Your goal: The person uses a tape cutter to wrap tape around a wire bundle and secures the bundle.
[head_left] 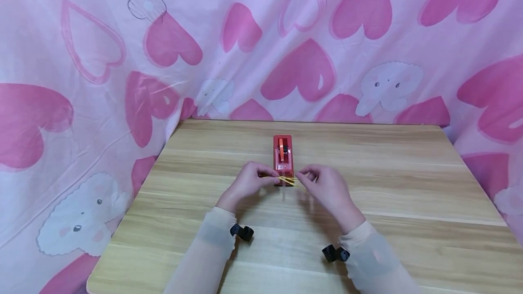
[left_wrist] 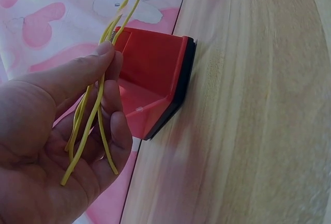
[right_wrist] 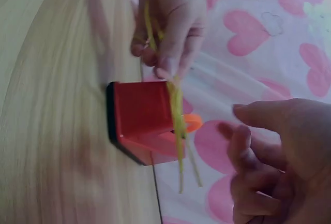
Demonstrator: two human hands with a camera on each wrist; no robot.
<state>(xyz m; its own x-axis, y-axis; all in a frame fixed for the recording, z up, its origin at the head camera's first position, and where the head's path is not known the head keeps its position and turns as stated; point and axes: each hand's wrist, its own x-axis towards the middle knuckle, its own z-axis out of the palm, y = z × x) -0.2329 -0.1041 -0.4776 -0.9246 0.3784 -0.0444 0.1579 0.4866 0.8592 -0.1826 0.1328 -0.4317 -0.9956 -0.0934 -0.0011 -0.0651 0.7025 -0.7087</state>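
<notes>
Between thumb and fingers, my left hand (left_wrist: 67,110) pinches a bundle of several thin yellow wires (left_wrist: 88,120). Their loose ends hang across its palm in the left wrist view. The other ends of the bundle stick out toward my right hand (right_wrist: 274,157), whose fingers are loosely bent beside the wires and hold nothing. In the head view the wires (head_left: 288,180) cross over the near end of a red tape dispenser (head_left: 283,138). An orange ring-shaped roll (head_left: 281,149) sits in the dispenser, which stands upright on the table.
The wooden table (head_left: 388,185) runs back to a pink heart-print curtain (head_left: 245,71) that hangs behind it and at both sides. Black wrist cameras (head_left: 242,232) are strapped over the pale sleeves (head_left: 204,253).
</notes>
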